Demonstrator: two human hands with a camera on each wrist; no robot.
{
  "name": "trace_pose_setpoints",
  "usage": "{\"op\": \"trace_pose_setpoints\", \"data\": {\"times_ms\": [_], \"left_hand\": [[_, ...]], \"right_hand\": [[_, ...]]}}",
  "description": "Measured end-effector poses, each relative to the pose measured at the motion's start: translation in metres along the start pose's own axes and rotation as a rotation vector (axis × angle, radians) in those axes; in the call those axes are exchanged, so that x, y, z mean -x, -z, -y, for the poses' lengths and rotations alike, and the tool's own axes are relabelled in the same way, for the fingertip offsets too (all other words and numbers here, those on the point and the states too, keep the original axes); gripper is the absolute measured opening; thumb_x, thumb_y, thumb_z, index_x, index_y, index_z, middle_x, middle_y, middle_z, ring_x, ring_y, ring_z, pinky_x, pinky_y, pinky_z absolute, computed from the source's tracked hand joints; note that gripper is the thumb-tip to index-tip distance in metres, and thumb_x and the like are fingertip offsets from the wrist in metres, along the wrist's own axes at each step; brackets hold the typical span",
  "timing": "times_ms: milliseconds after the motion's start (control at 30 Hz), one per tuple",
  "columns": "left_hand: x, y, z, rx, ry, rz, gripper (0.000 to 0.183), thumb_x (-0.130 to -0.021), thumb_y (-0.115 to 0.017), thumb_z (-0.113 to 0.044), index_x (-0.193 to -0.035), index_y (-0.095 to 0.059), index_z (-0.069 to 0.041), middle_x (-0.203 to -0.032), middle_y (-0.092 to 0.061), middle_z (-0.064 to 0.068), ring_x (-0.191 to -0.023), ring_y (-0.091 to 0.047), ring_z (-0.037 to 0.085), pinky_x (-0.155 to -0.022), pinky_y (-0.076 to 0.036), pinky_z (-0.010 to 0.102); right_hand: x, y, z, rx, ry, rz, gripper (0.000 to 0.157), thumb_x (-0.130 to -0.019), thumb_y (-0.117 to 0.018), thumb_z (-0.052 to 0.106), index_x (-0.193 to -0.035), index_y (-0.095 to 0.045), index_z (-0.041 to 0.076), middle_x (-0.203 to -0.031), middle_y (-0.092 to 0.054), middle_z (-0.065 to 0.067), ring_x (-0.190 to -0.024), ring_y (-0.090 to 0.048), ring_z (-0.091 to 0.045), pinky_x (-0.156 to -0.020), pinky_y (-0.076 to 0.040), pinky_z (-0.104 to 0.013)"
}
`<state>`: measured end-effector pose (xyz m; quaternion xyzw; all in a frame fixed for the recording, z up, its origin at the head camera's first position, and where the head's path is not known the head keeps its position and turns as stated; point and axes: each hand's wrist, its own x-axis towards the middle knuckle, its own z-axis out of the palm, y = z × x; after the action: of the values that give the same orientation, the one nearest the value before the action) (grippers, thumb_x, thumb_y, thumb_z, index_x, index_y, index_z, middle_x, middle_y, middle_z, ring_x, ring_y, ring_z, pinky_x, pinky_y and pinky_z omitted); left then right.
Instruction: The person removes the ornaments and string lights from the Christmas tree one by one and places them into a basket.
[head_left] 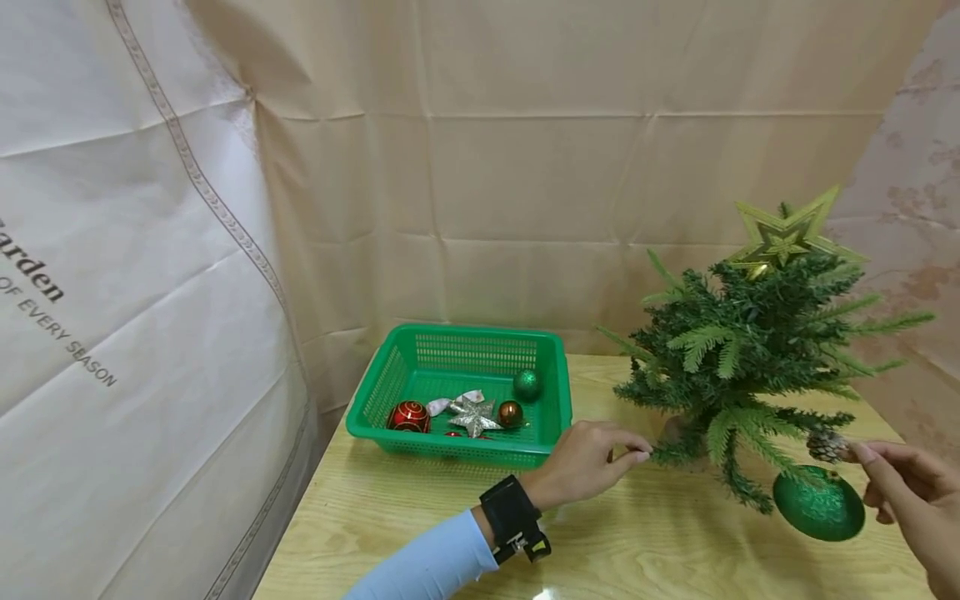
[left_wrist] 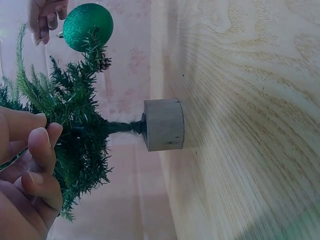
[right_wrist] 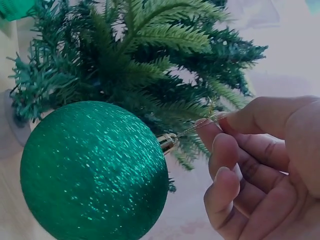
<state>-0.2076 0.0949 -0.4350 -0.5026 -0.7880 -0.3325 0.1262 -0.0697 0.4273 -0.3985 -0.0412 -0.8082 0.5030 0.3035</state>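
A small artificial Christmas tree point(head_left: 750, 350) stands at the right of the table, a gold star point(head_left: 783, 237) on its top. My left hand point(head_left: 588, 462) pinches the tip of a low branch on the tree's left side between thumb and forefinger. On the other side, my right hand point(head_left: 911, 492) pinches the thin gold string of a glittery green bauble point(right_wrist: 95, 170). That bauble hangs from its gold cap, apart from the fingers, close to the lower right branches. A pinecone point(head_left: 825, 446) sits among the branch tips just above it in the head view.
Left of the tree, a green plastic basket point(head_left: 468, 333) holds a red bauble point(head_left: 408, 417), a silver star point(head_left: 474, 417), a brown bauble point(head_left: 511, 414) and a small green bauble point(head_left: 527, 384). The tree's round grey base point(left_wrist: 164, 125) rests on the wooden table point(head_left: 630, 550). Cloth hangs behind.
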Motion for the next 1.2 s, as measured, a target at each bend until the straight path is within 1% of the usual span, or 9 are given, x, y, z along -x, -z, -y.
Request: {"op": "trace_pose_setpoints", "data": {"times_ms": [133, 267, 433, 533, 667, 800, 867, 933, 1200], "left_hand": [[-0.001, 0.000, -0.001, 0.000, -0.010, -0.004, 0.019, -0.106, -0.063, -0.026, -0.117, -0.077, -0.018, -0.099, -0.073, -0.010, -0.052, -0.036, -0.008, -0.049, -0.030, 0.010], [-0.006, 0.001, -0.004, -0.011, -0.033, -0.026, 0.022, -0.106, -0.063, -0.030, -0.120, -0.076, -0.019, -0.094, -0.068, -0.011, -0.061, -0.042, -0.009, -0.054, -0.034, 0.009], [-0.012, 0.006, -0.011, -0.027, -0.064, -0.035, 0.022, -0.104, -0.066, -0.030, -0.121, -0.076, -0.020, -0.099, -0.068, -0.011, -0.061, -0.040, -0.008, -0.055, -0.033, 0.008], [-0.013, 0.006, -0.012, -0.016, -0.068, -0.032, 0.020, -0.103, -0.067, -0.029, -0.118, -0.076, -0.019, -0.100, -0.069, -0.010, -0.061, -0.040, -0.008, -0.056, -0.033, 0.008], [-0.012, 0.006, -0.013, -0.006, -0.053, -0.016, 0.018, -0.104, -0.065, -0.028, -0.116, -0.077, -0.019, -0.101, -0.070, -0.010, -0.061, -0.041, -0.009, -0.055, -0.034, 0.008], [-0.012, 0.007, -0.013, -0.009, -0.048, -0.011, 0.019, -0.105, -0.063, -0.029, -0.116, -0.077, -0.020, -0.105, -0.071, -0.009, -0.063, -0.042, -0.009, -0.056, -0.035, 0.008], [-0.012, 0.007, -0.014, -0.014, -0.050, -0.014, 0.019, -0.105, -0.064, -0.029, -0.116, -0.077, -0.020, -0.105, -0.071, -0.009, -0.063, -0.042, -0.009, -0.057, -0.035, 0.007], [-0.013, 0.007, -0.014, -0.021, -0.053, -0.016, 0.019, -0.105, -0.064, -0.029, -0.115, -0.078, -0.020, -0.105, -0.071, -0.009, -0.063, -0.042, -0.009, -0.057, -0.035, 0.007], [-0.011, 0.008, -0.015, -0.038, -0.045, -0.009, 0.020, -0.106, -0.063, -0.030, -0.116, -0.078, -0.021, -0.104, -0.071, -0.009, -0.062, -0.041, -0.010, -0.057, -0.035, 0.007]], "right_hand": [[0.003, 0.001, 0.006, 0.008, 0.030, 0.008, 0.035, -0.106, -0.054, -0.001, -0.103, -0.074, 0.027, -0.087, -0.068, 0.026, -0.053, -0.045, -0.008, -0.045, -0.030, -0.030], [0.006, -0.001, 0.018, 0.023, 0.073, 0.033, 0.038, -0.104, -0.054, -0.006, -0.103, -0.074, 0.026, -0.087, -0.068, 0.024, -0.054, -0.045, -0.009, -0.045, -0.029, -0.030], [0.010, -0.006, 0.032, 0.062, 0.145, 0.086, 0.037, -0.103, -0.052, -0.010, -0.108, -0.071, 0.021, -0.092, -0.068, 0.023, -0.056, -0.045, -0.010, -0.046, -0.031, -0.029], [0.012, -0.009, 0.037, 0.098, 0.132, 0.105, 0.033, -0.104, -0.054, -0.007, -0.109, -0.070, 0.021, -0.090, -0.066, 0.021, -0.057, -0.045, -0.012, -0.047, -0.032, -0.029], [0.015, -0.011, 0.044, 0.182, 0.081, 0.121, 0.024, -0.106, -0.055, 0.002, -0.109, -0.069, 0.021, -0.085, -0.064, 0.018, -0.057, -0.046, -0.014, -0.048, -0.034, -0.029], [0.017, -0.017, 0.051, 0.257, 0.046, 0.152, 0.013, -0.108, -0.055, 0.009, -0.113, -0.067, 0.010, -0.076, -0.059, 0.004, -0.057, -0.047, -0.017, -0.050, -0.035, -0.030], [0.018, -0.021, 0.056, 0.278, 0.043, 0.166, 0.014, -0.108, -0.056, 0.012, -0.114, -0.066, 0.004, -0.072, -0.055, -0.003, -0.057, -0.048, -0.017, -0.050, -0.036, -0.030], [0.019, -0.024, 0.060, 0.302, 0.051, 0.179, 0.017, -0.109, -0.056, 0.014, -0.116, -0.064, 0.000, -0.071, -0.055, -0.004, -0.057, -0.049, -0.017, -0.051, -0.036, -0.030], [0.020, -0.033, 0.075, 0.351, 0.031, 0.232, 0.023, -0.110, -0.053, 0.019, -0.119, -0.063, 0.000, -0.071, -0.056, -0.007, -0.056, -0.052, -0.018, -0.050, -0.039, -0.030]]}}
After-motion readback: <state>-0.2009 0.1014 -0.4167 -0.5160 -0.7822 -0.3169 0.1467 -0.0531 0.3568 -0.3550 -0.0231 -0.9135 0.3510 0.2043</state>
